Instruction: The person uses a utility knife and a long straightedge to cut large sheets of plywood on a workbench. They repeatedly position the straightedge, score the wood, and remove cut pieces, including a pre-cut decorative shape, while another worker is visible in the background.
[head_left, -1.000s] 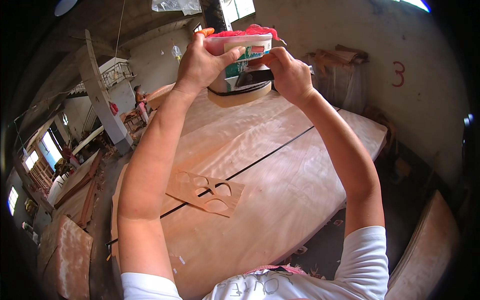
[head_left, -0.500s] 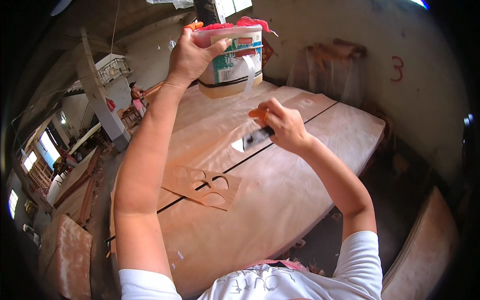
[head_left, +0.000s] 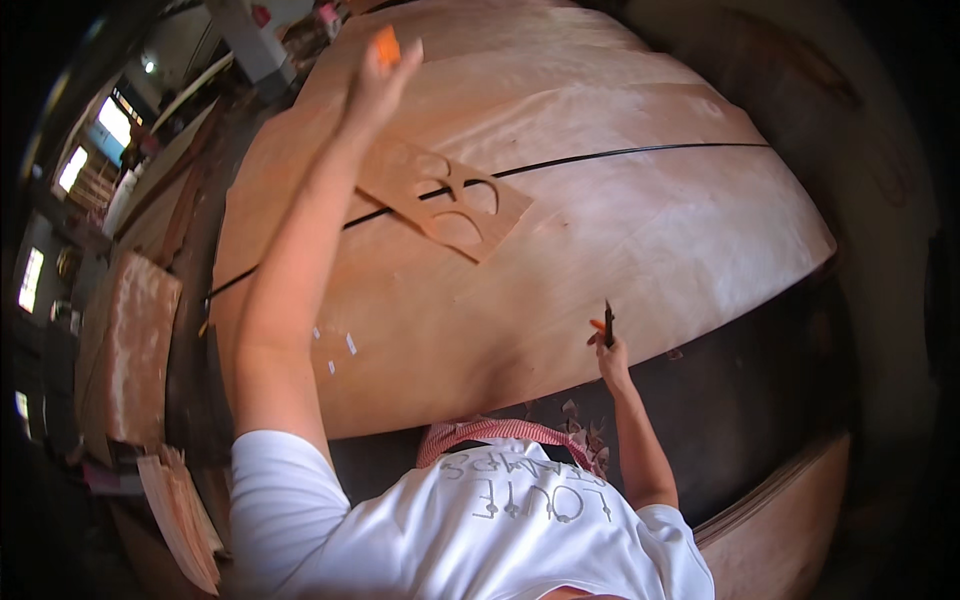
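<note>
Raised over the far left part of the veneer sheets is my left hand [head_left: 374, 88], its thumb apart from the fingers. An orange finger cover [head_left: 387, 46] shows at a fingertip, and nothing is visible in its grasp. My right hand [head_left: 613, 358] is closed around a slim black flat-bladed tool [head_left: 609, 322] near the sheet's front edge; I see the tool almost edge-on. Orange also shows on a finger of that hand. Between the hands lies a brown veneer piece [head_left: 510, 213] with several rounded cut-outs, across a black strip [head_left: 620, 152] on the broad pale-brown veneer [head_left: 650, 240].
Small white scraps [head_left: 350, 344] lie on the veneer near my left arm. Stacked boards [head_left: 140, 345] and a bundle of thin strips [head_left: 182, 512] stand to the left. Another sheet stack [head_left: 780, 510] is at the lower right. Windows [head_left: 113, 121] light the far left.
My left hand has left the white bucket, which has gone out of view. My right hand has drawn back toward my body with the black tool. The view has tilted down.
</note>
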